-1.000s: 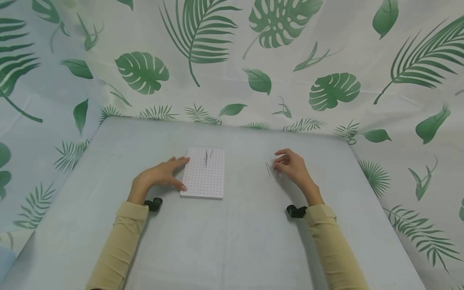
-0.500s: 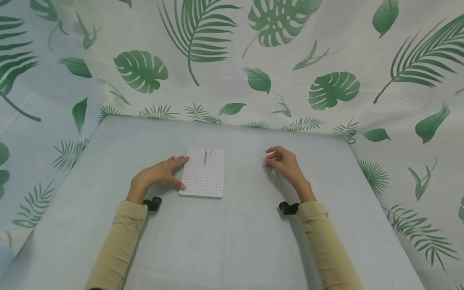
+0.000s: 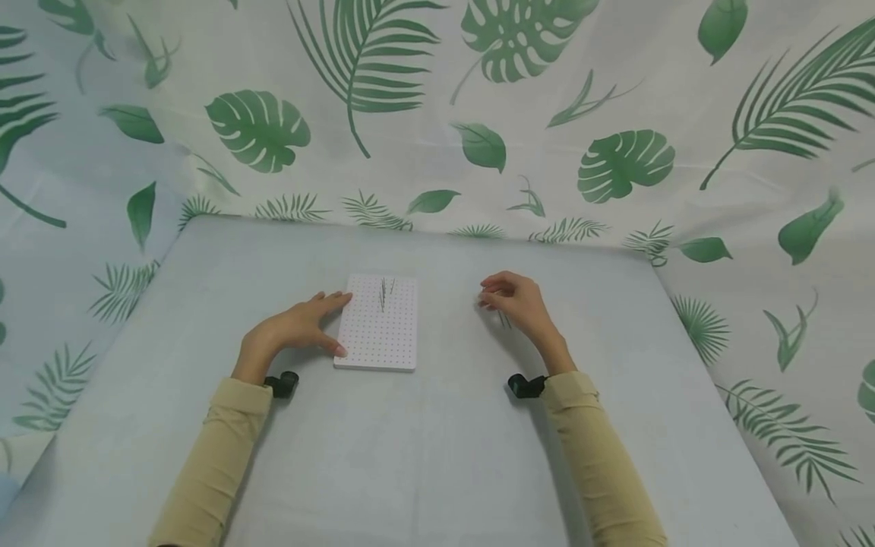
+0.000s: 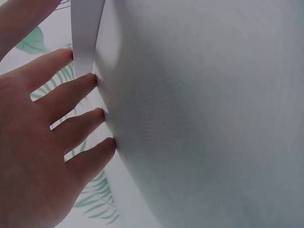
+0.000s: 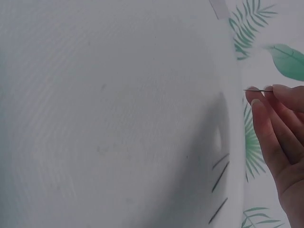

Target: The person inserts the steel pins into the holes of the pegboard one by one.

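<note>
A white board with rows of small holes (image 3: 377, 340) lies flat on the table, with several thin dark pins (image 3: 383, 296) standing in its far part. My left hand (image 3: 292, 328) rests at the board's left side, fingers spread and fairly straight; thumb and fingertips touch its edge (image 4: 85, 38). To the right of the board, my right hand (image 3: 521, 305) is raised above the table. Its thumb and fingertips pinch one thin dark pin (image 5: 250, 90), seen sideways in the right wrist view. A few loose pins (image 5: 220, 176) lie on the table beneath that hand.
The table has a pale, smooth cover (image 3: 410, 456). Behind it and along both sides hangs a white curtain (image 3: 410, 159) printed with green leaves. Each wrist carries a small black camera, the left one (image 3: 283, 385) and the right one (image 3: 526, 386).
My right hand has moved left toward the board, away from the loose pins, with a pin pinched in its fingertips. The left hand keeps its place at the board, and the head view has shifted slightly.
</note>
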The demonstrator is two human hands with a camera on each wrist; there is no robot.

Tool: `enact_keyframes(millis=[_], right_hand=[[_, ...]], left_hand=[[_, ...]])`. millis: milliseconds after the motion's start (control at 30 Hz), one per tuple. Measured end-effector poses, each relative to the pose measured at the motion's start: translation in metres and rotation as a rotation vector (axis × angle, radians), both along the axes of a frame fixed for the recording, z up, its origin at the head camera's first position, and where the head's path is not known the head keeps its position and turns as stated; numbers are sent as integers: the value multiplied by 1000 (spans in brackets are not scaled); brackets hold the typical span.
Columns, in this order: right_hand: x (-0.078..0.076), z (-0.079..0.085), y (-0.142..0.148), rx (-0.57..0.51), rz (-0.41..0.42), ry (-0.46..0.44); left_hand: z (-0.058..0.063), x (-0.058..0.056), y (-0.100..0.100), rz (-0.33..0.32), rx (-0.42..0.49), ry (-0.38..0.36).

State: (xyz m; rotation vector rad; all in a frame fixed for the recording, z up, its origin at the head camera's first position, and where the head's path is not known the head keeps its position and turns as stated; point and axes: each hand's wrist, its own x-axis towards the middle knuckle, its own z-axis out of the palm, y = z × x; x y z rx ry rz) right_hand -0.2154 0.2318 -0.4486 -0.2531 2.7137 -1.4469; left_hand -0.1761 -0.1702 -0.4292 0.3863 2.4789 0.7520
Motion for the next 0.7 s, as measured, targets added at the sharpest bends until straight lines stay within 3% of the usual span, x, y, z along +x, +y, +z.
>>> enact_keyframes(millis=[700], right_hand=[[-12,-3,-42,-147,67,-51]], left_hand=[[-1,-3,-1,-6,-24,-10]])
